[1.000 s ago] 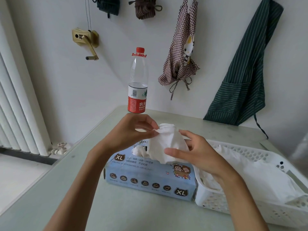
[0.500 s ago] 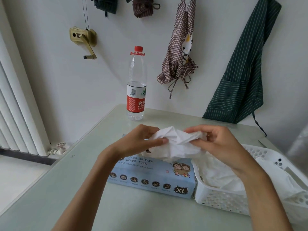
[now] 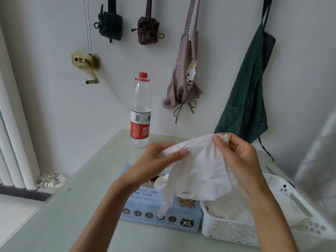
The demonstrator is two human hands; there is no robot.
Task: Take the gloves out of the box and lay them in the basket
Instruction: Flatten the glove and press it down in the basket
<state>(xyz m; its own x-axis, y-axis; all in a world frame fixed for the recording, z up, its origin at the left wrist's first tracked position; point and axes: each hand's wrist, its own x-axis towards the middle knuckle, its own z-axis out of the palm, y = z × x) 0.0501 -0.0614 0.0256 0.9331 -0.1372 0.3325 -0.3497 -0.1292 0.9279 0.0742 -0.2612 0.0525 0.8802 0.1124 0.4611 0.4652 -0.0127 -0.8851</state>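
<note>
A thin white glove (image 3: 201, 170) hangs spread out in the air above the blue glove box (image 3: 154, 213), which is marked XL. My left hand (image 3: 156, 160) pinches the glove's left top edge between thumb and fingers. My right hand (image 3: 236, 153) pinches its right top edge. The glove's fingers dangle down in front of the box. More white glove material pokes out of the box's top opening (image 3: 160, 180). The white perforated basket (image 3: 232, 231) stands right of the box and holds several white gloves (image 3: 229, 208).
A water bottle (image 3: 141, 113) with a red cap stands at the table's far edge by the wall. Aprons hang on the wall behind. A radiator (image 3: 12, 135) runs along the left. The pale green table (image 3: 60, 220) drops off at its left edge.
Both hands have lifted the crumpled glove off the box and pulled apart, so it now hangs spread open. My right hand has moved up and to the right.
</note>
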